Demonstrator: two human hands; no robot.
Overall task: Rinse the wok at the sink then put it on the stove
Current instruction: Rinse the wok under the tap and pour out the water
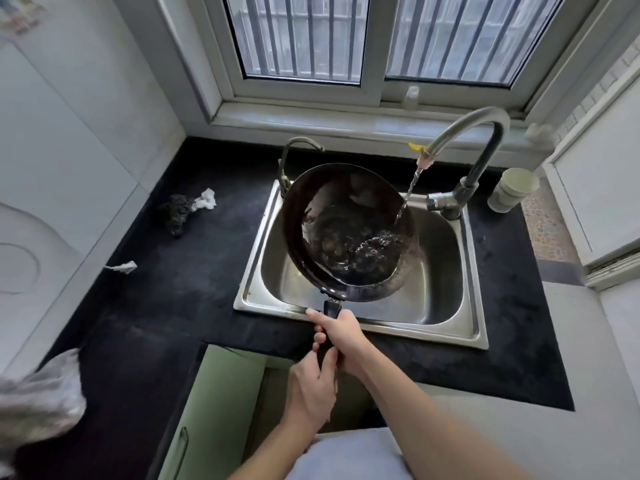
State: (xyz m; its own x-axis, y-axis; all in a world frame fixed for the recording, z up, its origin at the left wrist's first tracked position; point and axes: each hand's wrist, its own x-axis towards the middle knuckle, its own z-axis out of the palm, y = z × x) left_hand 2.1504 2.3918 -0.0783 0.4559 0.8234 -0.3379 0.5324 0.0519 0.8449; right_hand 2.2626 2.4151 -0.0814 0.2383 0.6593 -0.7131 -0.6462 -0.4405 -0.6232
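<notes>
A dark, blackened wok (332, 216) hangs tilted over the steel sink (446, 282), its open side facing me and to the right. Water streams from the tall curved faucet (485, 143) into the wok's right side and pools, bubbling, in its lower part. Both hands grip the wok's black handle at the sink's front edge: my right hand (341, 336) higher up near the wok, my left hand (311, 389) just below it on the handle's end. No stove is in view.
A second, smaller tap (298, 147) stands behind the wok at the sink's back left. On the black counter lie a dark scouring pad with white paper (183, 209) and a paper scrap (123, 267). A pale cup (512, 188) stands at right. A barred window is behind.
</notes>
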